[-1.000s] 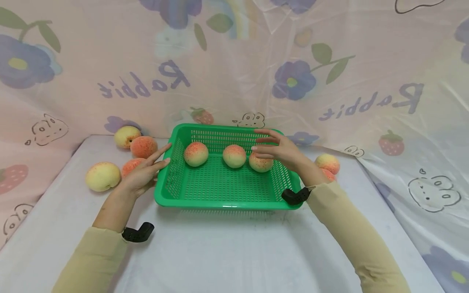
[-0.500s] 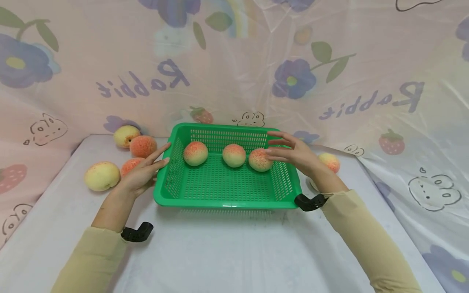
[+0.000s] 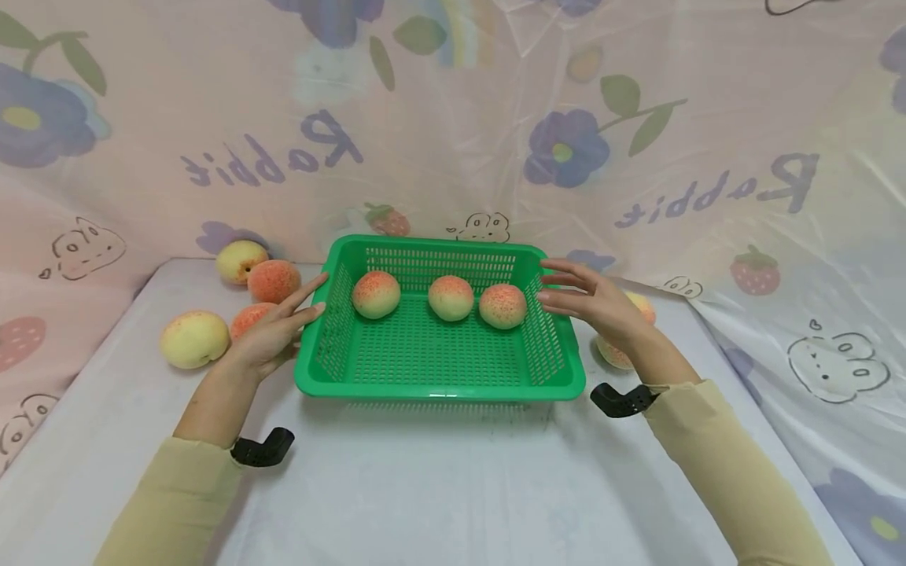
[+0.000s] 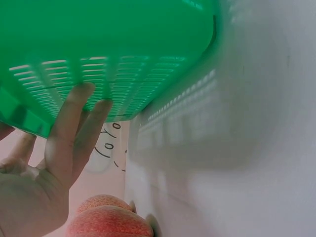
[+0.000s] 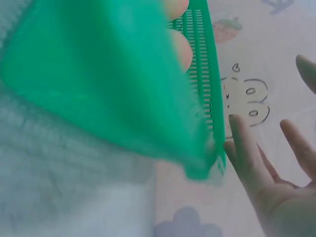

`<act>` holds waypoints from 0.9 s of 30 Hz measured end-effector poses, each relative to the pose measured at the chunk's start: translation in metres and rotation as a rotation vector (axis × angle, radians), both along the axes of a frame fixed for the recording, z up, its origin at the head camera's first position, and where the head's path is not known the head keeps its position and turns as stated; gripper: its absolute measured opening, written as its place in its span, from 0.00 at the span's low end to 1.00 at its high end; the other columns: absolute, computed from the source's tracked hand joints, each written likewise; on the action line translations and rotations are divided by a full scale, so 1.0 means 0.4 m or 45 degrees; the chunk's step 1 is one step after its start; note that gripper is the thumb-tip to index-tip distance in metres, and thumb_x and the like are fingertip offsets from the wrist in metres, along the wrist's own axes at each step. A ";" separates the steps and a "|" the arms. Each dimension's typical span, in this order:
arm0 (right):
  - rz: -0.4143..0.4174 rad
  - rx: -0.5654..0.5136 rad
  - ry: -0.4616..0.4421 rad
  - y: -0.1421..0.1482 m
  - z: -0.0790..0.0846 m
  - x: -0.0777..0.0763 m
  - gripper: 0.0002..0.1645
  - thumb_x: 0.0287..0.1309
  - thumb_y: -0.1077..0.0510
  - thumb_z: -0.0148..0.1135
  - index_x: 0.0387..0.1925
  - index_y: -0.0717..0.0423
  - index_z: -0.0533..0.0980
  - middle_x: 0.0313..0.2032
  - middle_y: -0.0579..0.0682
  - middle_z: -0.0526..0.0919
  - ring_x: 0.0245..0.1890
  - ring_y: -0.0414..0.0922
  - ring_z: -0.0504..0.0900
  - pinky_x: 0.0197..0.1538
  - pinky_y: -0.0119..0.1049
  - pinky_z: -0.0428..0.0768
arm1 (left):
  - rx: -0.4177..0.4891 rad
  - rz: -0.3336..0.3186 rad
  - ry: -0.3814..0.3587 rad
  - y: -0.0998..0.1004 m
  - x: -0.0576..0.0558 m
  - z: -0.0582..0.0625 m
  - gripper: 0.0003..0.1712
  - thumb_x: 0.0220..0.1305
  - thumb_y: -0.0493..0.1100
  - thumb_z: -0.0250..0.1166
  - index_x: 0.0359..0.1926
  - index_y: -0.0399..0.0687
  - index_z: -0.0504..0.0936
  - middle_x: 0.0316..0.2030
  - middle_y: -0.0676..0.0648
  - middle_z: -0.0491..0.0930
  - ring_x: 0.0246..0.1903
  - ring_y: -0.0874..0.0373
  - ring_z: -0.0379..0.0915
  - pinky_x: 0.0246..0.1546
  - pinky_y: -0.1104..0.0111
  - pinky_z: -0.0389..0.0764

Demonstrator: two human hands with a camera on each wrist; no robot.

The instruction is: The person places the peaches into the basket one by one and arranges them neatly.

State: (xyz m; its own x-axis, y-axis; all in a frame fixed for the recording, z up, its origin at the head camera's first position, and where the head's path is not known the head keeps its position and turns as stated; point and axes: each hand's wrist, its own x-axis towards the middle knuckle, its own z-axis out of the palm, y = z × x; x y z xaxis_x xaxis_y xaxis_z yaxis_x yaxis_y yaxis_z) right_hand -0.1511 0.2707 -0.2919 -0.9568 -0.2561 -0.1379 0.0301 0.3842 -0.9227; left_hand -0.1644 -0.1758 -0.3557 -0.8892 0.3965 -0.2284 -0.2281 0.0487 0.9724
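Note:
Three peaches, a left one, a middle one and a right one, lie apart along the far side of a green plastic basket. My left hand is at the basket's left rim with fingers fairly straight. In the left wrist view, two fingertips touch the slotted outer wall below the rim. Holding nothing, my right hand hovers over the right rim, its fingers spread and loosely bent. The right wrist view shows that hand beside the basket's corner.
Left of the basket are yellow peaches and red-orange peaches. Behind my right hand, two more peaches are partly hidden. A printed cloth hangs behind the white table.
My right hand has moved right, away from above the right peach to the basket's right rim, uncovering that peach. The left hand stays at the left rim.

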 end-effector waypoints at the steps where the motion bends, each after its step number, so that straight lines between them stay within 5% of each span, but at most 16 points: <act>1: -0.010 0.017 0.008 0.005 -0.002 0.003 0.41 0.62 0.50 0.63 0.72 0.47 0.57 0.69 0.58 0.61 0.61 0.48 0.72 0.65 0.50 0.68 | 0.004 0.000 0.001 -0.001 0.000 0.001 0.38 0.73 0.52 0.51 0.75 0.71 0.42 0.48 0.53 0.69 0.25 0.68 0.72 0.32 0.72 0.76; 8: -0.077 0.105 0.046 0.042 -0.014 0.027 0.39 0.62 0.46 0.62 0.71 0.42 0.59 0.70 0.55 0.61 0.70 0.55 0.59 0.68 0.58 0.57 | 0.017 -0.003 -0.003 0.000 0.000 0.003 0.38 0.73 0.52 0.51 0.75 0.71 0.42 0.47 0.54 0.69 0.26 0.68 0.73 0.33 0.72 0.77; 18: -0.238 0.172 0.074 0.107 -0.042 0.057 0.37 0.61 0.43 0.62 0.69 0.42 0.63 0.67 0.53 0.66 0.65 0.45 0.67 0.68 0.54 0.60 | -0.002 0.000 -0.003 0.000 0.000 -0.001 0.37 0.73 0.53 0.51 0.75 0.72 0.43 0.49 0.52 0.67 0.25 0.68 0.71 0.32 0.72 0.76; 23: -0.305 0.229 0.086 0.137 -0.057 0.070 0.35 0.61 0.40 0.61 0.67 0.41 0.65 0.65 0.48 0.69 0.56 0.28 0.71 0.63 0.40 0.69 | 0.006 0.000 -0.005 -0.002 -0.001 -0.002 0.38 0.72 0.52 0.52 0.75 0.72 0.43 0.48 0.52 0.69 0.25 0.68 0.72 0.32 0.72 0.77; 27: -0.364 0.250 0.112 0.160 -0.069 0.079 0.33 0.61 0.41 0.61 0.65 0.44 0.67 0.59 0.41 0.72 0.53 0.26 0.71 0.54 0.24 0.73 | 0.009 0.002 -0.008 -0.001 0.001 -0.002 0.38 0.73 0.52 0.52 0.75 0.71 0.43 0.43 0.55 0.72 0.24 0.68 0.71 0.32 0.72 0.76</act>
State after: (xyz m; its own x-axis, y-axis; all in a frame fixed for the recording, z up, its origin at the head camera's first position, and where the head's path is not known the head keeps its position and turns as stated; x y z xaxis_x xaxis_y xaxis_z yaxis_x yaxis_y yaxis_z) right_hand -0.1196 0.3349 -0.3195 -0.9963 0.0470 -0.0722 0.0861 0.5420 -0.8359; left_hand -0.1642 -0.1763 -0.3563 -0.8884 0.3966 -0.2311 -0.2343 0.0411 0.9713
